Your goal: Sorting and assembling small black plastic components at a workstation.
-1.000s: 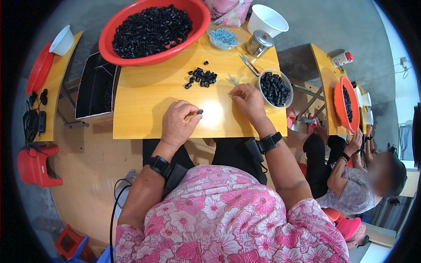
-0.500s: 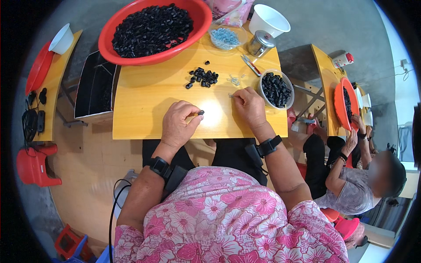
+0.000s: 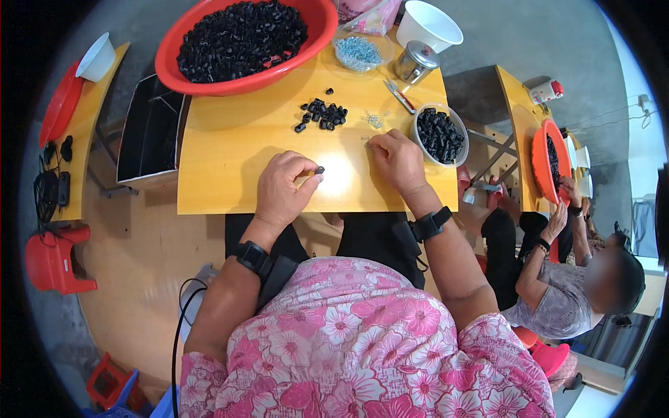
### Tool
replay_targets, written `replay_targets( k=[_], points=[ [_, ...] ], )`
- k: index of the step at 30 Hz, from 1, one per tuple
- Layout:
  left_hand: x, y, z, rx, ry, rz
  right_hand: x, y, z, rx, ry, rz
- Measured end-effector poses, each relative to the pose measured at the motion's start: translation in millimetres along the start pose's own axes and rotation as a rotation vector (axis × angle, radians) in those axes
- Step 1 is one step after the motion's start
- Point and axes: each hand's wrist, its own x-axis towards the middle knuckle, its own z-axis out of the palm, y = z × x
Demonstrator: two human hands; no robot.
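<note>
Across a smooth yellow table point(image 3: 237, 153) with a glossy top, light gathers in a white glare near the front edge. Grey walls point(image 3: 481, 42) and a tan floor point(image 3: 153, 279) surround it. To the left are a second table point(image 3: 83, 146), a red plastic stool point(image 3: 56, 258) and a dark-lined box point(image 3: 150, 132) beside the main table; to the right, a co-worker point(image 3: 557, 299) sits at another table point(image 3: 517, 129) with an orange-red basin point(image 3: 540, 164).

At the back of the main table, a wide red plastic basin point(image 3: 324, 42) is heaped with stubby black pieces point(image 3: 237, 42). Near it are a clear bowl point(image 3: 385, 56) of bluish metal bits point(image 3: 358, 51), a shiny metal canister point(image 3: 416, 66) and a round white bowl point(image 3: 432, 24). A slim tool point(image 3: 400, 96) with some red on it lies by a clear round tub point(image 3: 464, 129) of longer black parts point(image 3: 439, 136).

Mid-table rest a loose cluster of black pieces point(image 3: 323, 113) and a small scatter of thin metal pieces point(image 3: 375, 120).

Near the front, the left hand point(image 3: 282, 189) pinches one small black piece point(image 3: 320, 170) between thumb and forefinger. The right hand point(image 3: 398, 164) has its fingertips drawn together beside a tiny metal sliver point(image 3: 364, 140); whether they grip it cannot be told.
</note>
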Motion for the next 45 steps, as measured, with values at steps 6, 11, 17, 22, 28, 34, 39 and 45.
replay_targets(
  k=[6,11,17,22,28,34,39,45],
  points=[
    [1,-1,1,0.004,-0.007,0.023,-2,-3,5,-0.046,0.026,-0.013],
    [0,-2,0,0.01,-0.025,-0.005,-7,-14,11,0.078,-0.009,-0.091],
    [-1,-4,0,0.026,-0.008,0.053,-8,-23,20,0.187,-0.016,-0.185],
    [-2,-4,-1,0.023,-0.023,0.015,-11,-27,26,0.28,-0.005,-0.076],
    [-1,-4,-1,0.043,-0.015,0.068,-20,-33,39,0.613,0.006,0.119],
    [-2,-6,0,0.036,-0.027,0.041,-17,-52,33,0.513,-0.016,-0.103],
    [-1,-7,1,0.04,-0.035,0.03,-12,-53,30,0.37,-0.037,-0.255],
    [-2,-10,2,0.054,-0.012,0.037,-10,-66,25,0.105,0.009,-0.491]
  ],
)
